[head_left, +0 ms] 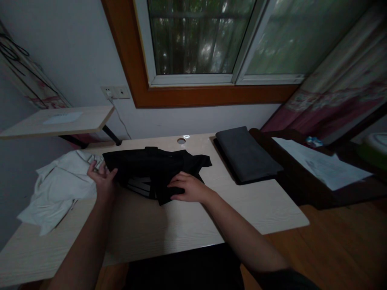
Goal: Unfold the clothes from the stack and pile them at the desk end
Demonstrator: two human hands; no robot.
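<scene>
Since the left hand (104, 181) sits at the left end of the limp black fabric garment (145, 163), right where that end meets the crumpled off-white cloth (63, 181), a pull there could drag both together, because the fingers seem to overlap the border between them. They are loosely bent, with the thumb standing apart; whether they pinch any black fabric, I cannot tell. The right hand (190, 188) lies over the near right part of the garment, its fingers bent and the thumb a little apart below them; they touch the fabric, but whether a layer is caught between is hidden. If only one side were tugged, the layers would likely slip out of line and crease, as the material looks soft and the pale wood-grain worktop (193, 227) smooth. Dark fabric in dim light also makes an edge easy to miss.

The garment lies on the far middle of the worktop, between the off-white cloth on the left and a flat dark-grey case (248, 155) on the right, apart from the latter. It looks gathered into a long, uneven strip running left to right, with a narrow flap jutting right and a corner pointing near. Light grey stripes show on its near side.
</scene>
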